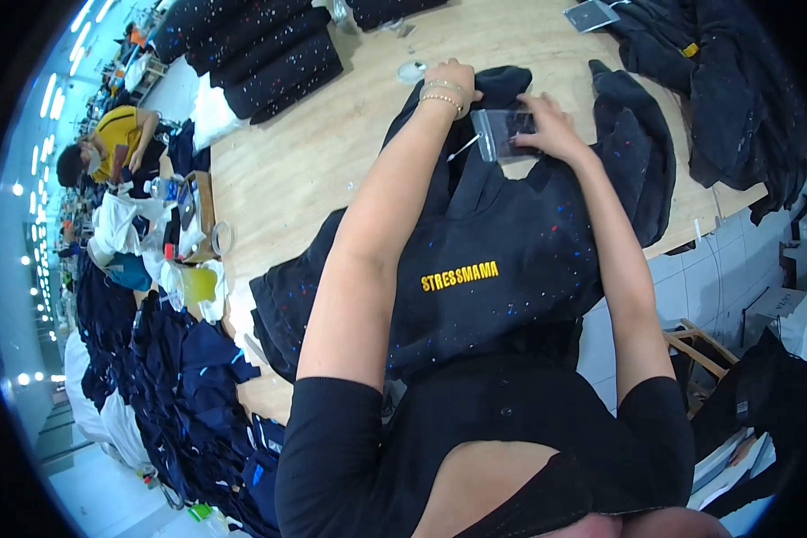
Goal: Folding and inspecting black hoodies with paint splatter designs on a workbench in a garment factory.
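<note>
Two hands [453, 82] [554, 130] over black garment [502, 238]

Person [119, 134] in yellow top at left; clear roll [232, 238] at edge of wooden table [282, 170]; speckled black garments [282, 81] piled beyond.

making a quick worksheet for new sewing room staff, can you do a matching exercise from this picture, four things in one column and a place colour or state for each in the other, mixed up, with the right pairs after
Column one
1. left hand
2. clear zip bag
3. lettering
4. co-worker

Column two
A. yellow, on the speckled black sweatshirt
B. beyond the left side of the wooden table
C. bracelets at its wrist
D. by the fingers of the right hand

Right pairs: 1-C, 2-D, 3-A, 4-B
</note>
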A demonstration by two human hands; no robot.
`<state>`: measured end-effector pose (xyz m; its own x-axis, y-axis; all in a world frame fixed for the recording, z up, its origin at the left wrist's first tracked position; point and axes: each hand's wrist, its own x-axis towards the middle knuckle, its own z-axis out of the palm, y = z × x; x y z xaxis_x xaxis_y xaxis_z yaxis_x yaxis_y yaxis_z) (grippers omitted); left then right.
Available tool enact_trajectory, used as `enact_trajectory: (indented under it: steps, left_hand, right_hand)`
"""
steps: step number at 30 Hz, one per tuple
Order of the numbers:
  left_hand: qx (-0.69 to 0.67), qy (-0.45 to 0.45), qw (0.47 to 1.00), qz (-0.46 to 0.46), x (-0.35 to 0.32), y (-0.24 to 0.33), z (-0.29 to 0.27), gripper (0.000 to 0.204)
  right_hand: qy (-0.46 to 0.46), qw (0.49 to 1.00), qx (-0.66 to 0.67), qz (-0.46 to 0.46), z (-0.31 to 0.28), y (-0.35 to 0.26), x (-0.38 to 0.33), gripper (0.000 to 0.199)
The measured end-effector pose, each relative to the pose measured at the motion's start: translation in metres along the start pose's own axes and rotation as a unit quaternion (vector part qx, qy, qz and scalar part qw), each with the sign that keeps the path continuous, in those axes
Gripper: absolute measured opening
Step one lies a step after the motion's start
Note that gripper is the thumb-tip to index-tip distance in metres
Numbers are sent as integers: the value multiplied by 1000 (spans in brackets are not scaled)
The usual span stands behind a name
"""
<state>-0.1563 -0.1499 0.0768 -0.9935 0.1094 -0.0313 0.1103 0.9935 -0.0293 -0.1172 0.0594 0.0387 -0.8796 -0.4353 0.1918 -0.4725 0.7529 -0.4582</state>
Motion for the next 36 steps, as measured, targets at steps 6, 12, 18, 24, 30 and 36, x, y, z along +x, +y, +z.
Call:
enact_trajectory:
  steps: [6, 12, 18, 24, 30, 36]
  left_hand:
    - [-83, 125, 976, -155, 2, -30, -53, 30]
    - [-138, 72, 951, -269, 10, -136, -65, 38]
    - [-333, 46, 925, -178, 22, -161, 27, 37]
    - [-613, 420, 668, -47, -70, -170, -163, 24]
    - [-584, 484, 639, -129, -365, -295, -224, 54]
    - [-264, -63, 815, -511, -634, -338, -86, 49]
  right_hand:
    - [-66, 994, -41, -76, -84, -65, -32, 15]
    - [-270, 930, -50, -246, -67, -154, -157, 38]
    - [-368, 897, 74, -235, -45, -136, -168, 64]
    - [-19, 969, 223, -108, -92, -105, -146, 30]
    - [179, 980, -24, 82, -82, -48, -131, 44]
    - [18, 991, -75, 113, -34, -11, -135, 42]
